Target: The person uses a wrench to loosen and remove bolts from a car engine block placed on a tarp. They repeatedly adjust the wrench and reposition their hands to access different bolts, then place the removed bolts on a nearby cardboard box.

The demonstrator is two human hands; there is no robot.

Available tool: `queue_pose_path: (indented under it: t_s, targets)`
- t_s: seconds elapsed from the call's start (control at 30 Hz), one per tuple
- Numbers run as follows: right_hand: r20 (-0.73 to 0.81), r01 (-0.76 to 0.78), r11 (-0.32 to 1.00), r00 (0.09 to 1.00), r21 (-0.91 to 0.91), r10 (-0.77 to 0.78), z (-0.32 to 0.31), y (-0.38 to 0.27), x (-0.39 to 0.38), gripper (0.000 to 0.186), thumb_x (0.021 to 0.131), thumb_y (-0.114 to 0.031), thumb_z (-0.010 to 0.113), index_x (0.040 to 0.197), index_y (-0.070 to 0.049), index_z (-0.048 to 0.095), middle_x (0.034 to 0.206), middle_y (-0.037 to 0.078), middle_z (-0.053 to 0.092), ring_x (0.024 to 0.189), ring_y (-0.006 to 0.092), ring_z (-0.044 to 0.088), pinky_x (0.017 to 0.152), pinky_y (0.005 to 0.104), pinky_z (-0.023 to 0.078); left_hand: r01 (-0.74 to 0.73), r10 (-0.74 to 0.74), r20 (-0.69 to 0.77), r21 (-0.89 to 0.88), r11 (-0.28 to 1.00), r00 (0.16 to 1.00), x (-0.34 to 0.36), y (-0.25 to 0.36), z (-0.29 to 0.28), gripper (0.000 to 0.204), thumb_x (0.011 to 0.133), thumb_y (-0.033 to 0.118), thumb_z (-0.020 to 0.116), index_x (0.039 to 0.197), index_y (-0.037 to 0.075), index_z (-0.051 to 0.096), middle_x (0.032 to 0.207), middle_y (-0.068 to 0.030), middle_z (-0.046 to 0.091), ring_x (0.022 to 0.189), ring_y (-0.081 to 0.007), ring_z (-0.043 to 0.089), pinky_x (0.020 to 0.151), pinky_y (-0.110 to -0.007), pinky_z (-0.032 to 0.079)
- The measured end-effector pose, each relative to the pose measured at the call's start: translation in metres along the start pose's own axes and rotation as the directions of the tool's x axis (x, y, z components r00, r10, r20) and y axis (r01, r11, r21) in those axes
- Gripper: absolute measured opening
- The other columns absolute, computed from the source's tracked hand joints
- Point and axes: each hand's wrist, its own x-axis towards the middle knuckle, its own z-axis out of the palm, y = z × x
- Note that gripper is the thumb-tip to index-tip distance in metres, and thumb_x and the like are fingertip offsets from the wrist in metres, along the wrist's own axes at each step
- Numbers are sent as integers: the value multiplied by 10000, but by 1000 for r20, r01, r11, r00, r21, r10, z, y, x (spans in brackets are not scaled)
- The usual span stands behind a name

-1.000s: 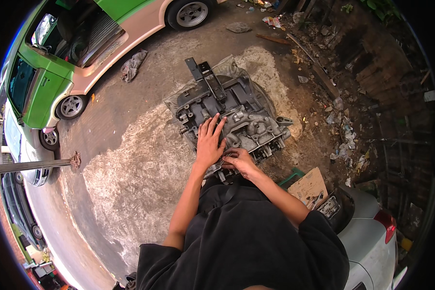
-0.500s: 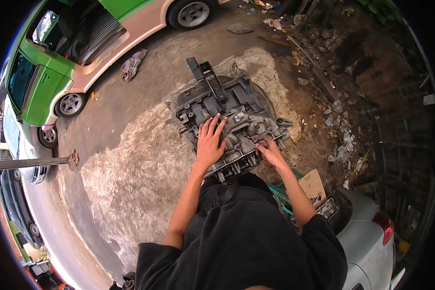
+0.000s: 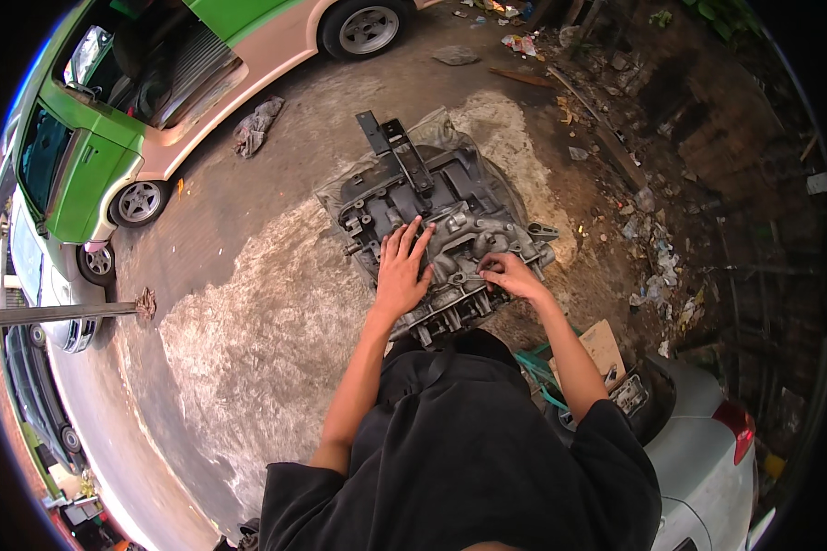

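Note:
A grey metal engine assembly (image 3: 459, 193) lies in front of me, with a black bracket (image 3: 390, 147) at its far side and a cast manifold piece on its right part. My left hand (image 3: 402, 266) rests on the assembly's near left part, fingers spread and extended. My right hand (image 3: 505, 274) is at the manifold on the right, its fingers curled and pinched; what they hold, if anything, is too small to make out.
A green and pink van (image 3: 92, 193) stands at the upper left, with a crumpled cloth (image 3: 257, 124) beside it. Litter (image 3: 652, 275) lines the right side. Cardboard (image 3: 597, 342), a green plastic item and a silver car's rear (image 3: 698, 459) are at my lower right.
My right hand has moved right and up, from beside my left hand at the near edge to the manifold's right part. My left hand has stayed about in place.

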Motion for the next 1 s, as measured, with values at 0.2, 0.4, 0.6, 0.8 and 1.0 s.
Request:
queue_pose_path:
  t_s: [0.2,0.4,0.6,0.8,1.0]
  targets:
    - [25,1,1000,1000,10,-1,0,4,4,125,988,-76,680,1103,-30,693,717,38,700,685,109,662,660,316,473,-7,7,-23,-19,1000,1000,1,1,0,808,916,202,711,1644,234,363,1702,-74,312,1526,-364,335,1281,-549,240]
    - [112,-65,998,992,-6,65,7,-10,-1,181,1009,-99,681,1147,-1,614,754,85,729,622,113,622,594,310,455,-8,8,-28,-12,1000,1000,1,0,1,819,897,194,720,1639,227,374,1698,-80,320,1520,-372,335,1275,-552,251]
    - [172,-141,955,980,260,98,52,-10,-13,165,1020,-89,690,1126,-23,582,736,62,702,570,132,634,523,292,472,-13,12,-38,-20,1000,999,1,0,2,821,885,194,730,1632,219,390,1694,-89,328,1511,-388,337,1264,-559,262]
    - [94,-111,912,992,395,80,108,-6,-4,67,984,-20,702,1035,21,691,839,82,707,706,155,691,654,313,545,-8,8,-40,-22,1000,999,1,1,1,819,889,190,724,1634,220,385,1695,-84,326,1516,-383,336,1269,-554,258]
    - [22,-67,904,998,422,64,114,-7,-7,183,981,15,648,1132,53,744,972,107,761,827,169,744,752,304,583,0,-1,-29,-29,1000,1000,1,2,1,804,906,188,711,1638,221,380,1701,-79,317,1523,-379,333,1279,-555,244]
